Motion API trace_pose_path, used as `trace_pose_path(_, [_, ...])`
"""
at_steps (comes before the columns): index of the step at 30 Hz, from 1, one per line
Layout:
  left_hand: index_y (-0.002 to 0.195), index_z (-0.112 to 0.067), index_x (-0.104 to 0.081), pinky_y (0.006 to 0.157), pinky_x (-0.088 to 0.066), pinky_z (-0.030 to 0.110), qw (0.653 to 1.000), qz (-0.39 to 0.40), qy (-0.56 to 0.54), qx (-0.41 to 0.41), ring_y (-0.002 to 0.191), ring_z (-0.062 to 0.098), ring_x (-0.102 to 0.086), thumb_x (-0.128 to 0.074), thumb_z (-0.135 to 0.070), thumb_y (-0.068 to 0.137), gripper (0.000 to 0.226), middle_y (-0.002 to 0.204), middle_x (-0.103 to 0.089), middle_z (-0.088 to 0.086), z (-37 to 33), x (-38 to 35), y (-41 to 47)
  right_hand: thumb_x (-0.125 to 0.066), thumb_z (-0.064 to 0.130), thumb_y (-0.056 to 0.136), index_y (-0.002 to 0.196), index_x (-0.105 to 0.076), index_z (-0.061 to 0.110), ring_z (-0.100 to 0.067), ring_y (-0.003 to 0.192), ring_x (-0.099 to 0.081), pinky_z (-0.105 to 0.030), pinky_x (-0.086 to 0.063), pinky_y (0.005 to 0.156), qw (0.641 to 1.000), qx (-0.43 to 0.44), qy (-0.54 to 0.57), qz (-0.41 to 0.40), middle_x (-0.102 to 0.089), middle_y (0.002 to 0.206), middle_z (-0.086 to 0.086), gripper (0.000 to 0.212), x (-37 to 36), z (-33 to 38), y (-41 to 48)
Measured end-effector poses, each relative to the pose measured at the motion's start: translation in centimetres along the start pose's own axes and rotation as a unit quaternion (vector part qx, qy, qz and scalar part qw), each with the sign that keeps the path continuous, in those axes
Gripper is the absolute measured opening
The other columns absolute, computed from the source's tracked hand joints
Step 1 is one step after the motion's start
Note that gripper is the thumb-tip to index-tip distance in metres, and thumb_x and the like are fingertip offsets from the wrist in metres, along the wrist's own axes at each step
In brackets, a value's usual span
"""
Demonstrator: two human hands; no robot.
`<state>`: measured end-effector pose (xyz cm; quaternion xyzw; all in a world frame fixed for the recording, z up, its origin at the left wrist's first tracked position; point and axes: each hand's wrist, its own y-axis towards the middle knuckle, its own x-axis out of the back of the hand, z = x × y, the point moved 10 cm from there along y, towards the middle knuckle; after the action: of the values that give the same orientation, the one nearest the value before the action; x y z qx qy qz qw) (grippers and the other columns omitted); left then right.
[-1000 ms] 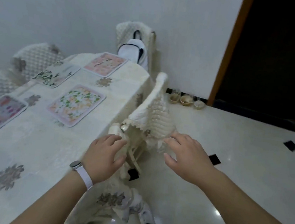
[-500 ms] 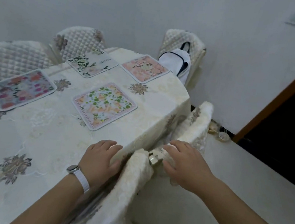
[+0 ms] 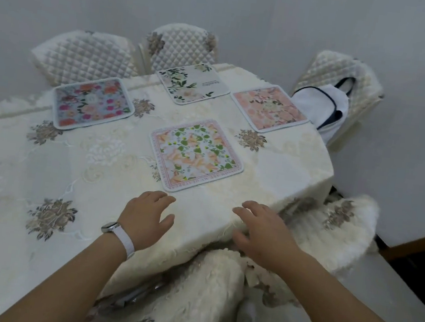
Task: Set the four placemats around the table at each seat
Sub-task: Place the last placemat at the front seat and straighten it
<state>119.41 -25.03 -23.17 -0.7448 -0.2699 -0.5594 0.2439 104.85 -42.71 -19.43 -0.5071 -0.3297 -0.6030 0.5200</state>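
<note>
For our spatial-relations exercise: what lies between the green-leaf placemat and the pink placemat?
Head view: just tablecloth bearing one embroidered brown flower separates the green-leaf placemat from the pink placemat.

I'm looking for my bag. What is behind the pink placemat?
A white backpack sits against a quilted chair back; the tablecloth hides its lower part and the seat.

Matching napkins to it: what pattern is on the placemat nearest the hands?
Green leaves and peach-orange flowers on white, pink lettered border: the nearest placemat, clearest in the head view.
</note>
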Motion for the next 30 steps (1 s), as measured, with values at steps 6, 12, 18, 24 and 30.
trace_pose_path(6, [0.132,-0.023,-0.054,0.091,-0.044,0.038,0.995,0.026,-0.009,0.097,0.120,0.023,-0.049,-0.029,-0.054,0.083,0.062,0.133,-0.056,-0.002,2.7,-1.9,3.6,-0.046,0.044,0.094,0.141,-0.044,0.025,-0.022,0.131,-0.039,-0.038,-0.038,0.104,0.997,0.067,-0.005,0.046,-0.041,0.147,0.000,0.050,-1.9,-1.4,7.8])
trace_pose_path(12, [0.136,-0.024,-0.048,0.094,-0.042,0.036,0.968,0.065,-0.059,0.234,0.122,0.023,-0.046,-0.048,-0.040,0.093,0.046,0.138,-0.050,0.000,4.3,-5.4,8.0,-0.047,0.042,0.094,0.143,-0.042,0.023,-0.023,0.132,-0.039,-0.038,-0.039,0.104,0.990,0.091,0.023,0.104,-0.040,0.148,-0.001,0.053,-3.8,-6.0,15.8])
trace_pose_path(18, [0.130,-0.018,-0.054,0.097,-0.041,0.037,0.918,0.029,-0.160,0.361,0.121,0.026,-0.047,-0.054,-0.030,0.090,0.042,0.136,-0.048,0.005,5.6,-7.4,10.3,-0.053,0.037,0.093,0.142,-0.044,0.017,-0.025,0.133,-0.038,-0.038,-0.037,0.106,0.982,0.038,0.115,0.142,-0.040,0.146,-0.005,0.054,-6.3,-11.7,22.3])
trace_pose_path(24, [0.133,-0.014,-0.049,0.095,-0.042,0.037,0.843,-0.011,-0.271,0.465,0.116,0.029,-0.052,-0.057,-0.027,0.089,0.047,0.133,-0.051,0.011,8.0,-8.8,10.9,-0.058,0.031,0.092,0.139,-0.044,0.013,-0.022,0.121,-0.045,-0.037,-0.039,0.102,0.953,-0.080,0.257,0.137,-0.036,0.145,-0.010,0.053,-7.8,-15.4,26.6])
trace_pose_path(30, [0.130,-0.012,-0.049,0.080,-0.039,0.030,0.777,-0.089,-0.348,0.517,0.096,0.022,-0.054,-0.060,-0.022,0.089,0.043,0.119,-0.057,0.006,9.9,-9.8,11.0,-0.059,0.027,0.091,0.139,-0.042,0.018,-0.019,0.107,-0.049,-0.032,-0.037,0.083,0.857,-0.220,0.456,0.094,-0.046,0.138,-0.006,0.052,-9.2,-17.6,28.4])
